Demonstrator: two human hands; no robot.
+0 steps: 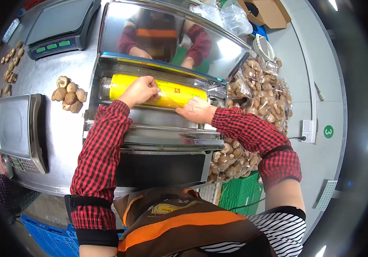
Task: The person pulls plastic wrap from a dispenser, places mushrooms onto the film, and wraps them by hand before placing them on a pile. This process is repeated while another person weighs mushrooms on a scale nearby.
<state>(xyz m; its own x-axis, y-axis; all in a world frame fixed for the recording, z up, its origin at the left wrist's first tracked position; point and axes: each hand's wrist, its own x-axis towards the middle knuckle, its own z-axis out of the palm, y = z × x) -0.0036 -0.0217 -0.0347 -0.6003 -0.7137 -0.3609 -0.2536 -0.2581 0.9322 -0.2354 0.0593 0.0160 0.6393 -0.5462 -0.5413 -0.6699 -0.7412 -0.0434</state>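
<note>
A yellow-wrapped film roll [177, 88] lies crosswise inside a metal wrapping machine [162, 116], under its raised shiny lid [158, 32]. Over the middle of the roll, my left hand [140, 91] is closed in a pinch. A small whitish bit shows at its fingertips, too small to name. My right hand [197, 110] rests on the lower right part of the roll, fingers stretched along it and thumb pointing left. Below the roll are metal bars and a dark flat plate [162, 168] at the machine's front.
Two scales [61, 28] [19, 124] stand on the metal table [66, 141] at left, with loose shiitake mushrooms [69, 95] between. Bagged mushrooms [265, 96] are piled right of the machine, above a green crate [239, 195]. Another person's hand [1, 162] shows at far left.
</note>
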